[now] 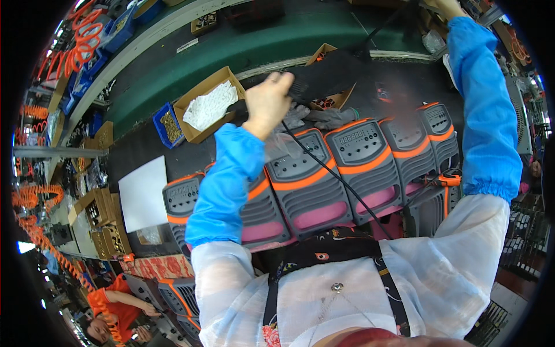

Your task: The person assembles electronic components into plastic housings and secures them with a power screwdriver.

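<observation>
My left hand is closed on a black cable, above a row of grey-and-orange machine housings. From beside that hand the cable runs down across the housings toward my apron. A dark, blurred black bundle stretches right from my fingers; I cannot make out its exact form. My right hand is raised at the top right, partly cut off by the picture's edge. A black strand runs up near it, but its fingers do not show clearly.
A carton of white small parts and a blue bin of small brass-coloured parts stand left of my left hand. White paper lies nearer. An orange-and-black tool rests by the housings. A co-worker in orange is at lower left.
</observation>
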Demonstrator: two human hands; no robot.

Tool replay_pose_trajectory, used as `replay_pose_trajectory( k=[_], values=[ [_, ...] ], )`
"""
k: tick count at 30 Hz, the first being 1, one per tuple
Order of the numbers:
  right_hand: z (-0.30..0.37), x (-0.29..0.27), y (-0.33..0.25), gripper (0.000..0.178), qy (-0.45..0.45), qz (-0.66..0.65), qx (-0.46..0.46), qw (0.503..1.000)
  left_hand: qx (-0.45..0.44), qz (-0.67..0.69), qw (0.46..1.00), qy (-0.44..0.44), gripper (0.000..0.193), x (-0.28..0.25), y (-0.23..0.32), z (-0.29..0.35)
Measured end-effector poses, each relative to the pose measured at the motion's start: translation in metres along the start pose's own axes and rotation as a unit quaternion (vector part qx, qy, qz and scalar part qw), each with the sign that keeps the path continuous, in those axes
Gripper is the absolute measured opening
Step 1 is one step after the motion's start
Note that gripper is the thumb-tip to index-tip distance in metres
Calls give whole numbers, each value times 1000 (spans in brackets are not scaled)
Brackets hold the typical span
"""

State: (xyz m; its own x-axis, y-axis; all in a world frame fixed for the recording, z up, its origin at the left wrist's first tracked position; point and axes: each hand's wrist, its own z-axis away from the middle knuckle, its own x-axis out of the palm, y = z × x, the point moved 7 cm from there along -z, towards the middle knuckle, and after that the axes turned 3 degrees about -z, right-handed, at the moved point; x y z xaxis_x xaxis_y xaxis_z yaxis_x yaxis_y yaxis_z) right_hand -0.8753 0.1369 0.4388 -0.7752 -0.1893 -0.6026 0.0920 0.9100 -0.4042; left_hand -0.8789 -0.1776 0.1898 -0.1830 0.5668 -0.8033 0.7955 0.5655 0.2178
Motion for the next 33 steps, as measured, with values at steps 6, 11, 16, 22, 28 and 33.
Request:
replay_pose_trajectory(
  k=[6,11,16,22,28,33],
  values=[
    [34,130,45,17,3,-5,-89,996,77,-45,994,-59,14,106,27,7],
    [77,169,34,13,-54,-75,-38,995,-123,234,940,-215,83,44,39,62],
    [118,107,39,15,-158,-28,-110,981,-593,234,770,14,34,-88,37,353],
    [182,132,54,17,-178,3,-229,957,-574,87,814,-13,30,-116,89,564],
    [165,159,124,44,-451,105,226,857,-517,90,851,-12,32,-86,93,619],
    [212,160,-54,52,-240,69,-94,964,-478,66,876,-20,33,-90,88,646]
  ],
)
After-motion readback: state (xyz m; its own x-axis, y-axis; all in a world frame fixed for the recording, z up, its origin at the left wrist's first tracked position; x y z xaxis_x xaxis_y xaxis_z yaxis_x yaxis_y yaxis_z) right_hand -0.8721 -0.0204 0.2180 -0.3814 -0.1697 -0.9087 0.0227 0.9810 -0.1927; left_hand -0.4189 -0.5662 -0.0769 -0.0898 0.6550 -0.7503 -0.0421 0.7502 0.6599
